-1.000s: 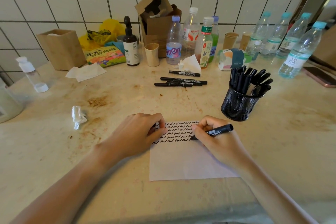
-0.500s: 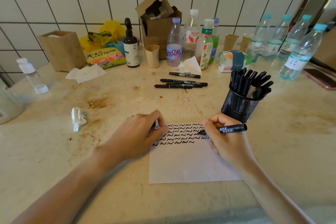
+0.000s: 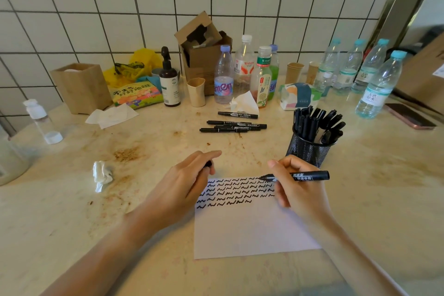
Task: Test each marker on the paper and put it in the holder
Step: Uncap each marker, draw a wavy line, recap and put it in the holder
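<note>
A white sheet of paper point(image 3: 249, 228) lies on the counter, its upper part covered with rows of black squiggles. My right hand point(image 3: 296, 190) grips an uncapped black marker point(image 3: 307, 176) held almost level, tip pointing left just over the paper's top right corner. My left hand point(image 3: 182, 186) rests at the paper's top left corner and holds a small black cap point(image 3: 208, 164) between its fingers. A black mesh holder point(image 3: 308, 149) with several black markers stands behind my right hand. Several capped markers point(image 3: 234, 125) lie loose farther back.
A crumpled tissue point(image 3: 102, 175) lies left of the paper. Along the tiled wall stand bottles point(image 3: 223, 79), a cardboard box point(image 3: 204, 55), a wooden box point(image 3: 80, 86), a tissue pack point(image 3: 300, 96) and water bottles point(image 3: 377, 89). A phone point(image 3: 408, 116) lies at the right.
My right hand has lifted the marker off the squiggle rows and moved it up and right, turning it level. The left hand has shifted slightly upward at the paper's corner.
</note>
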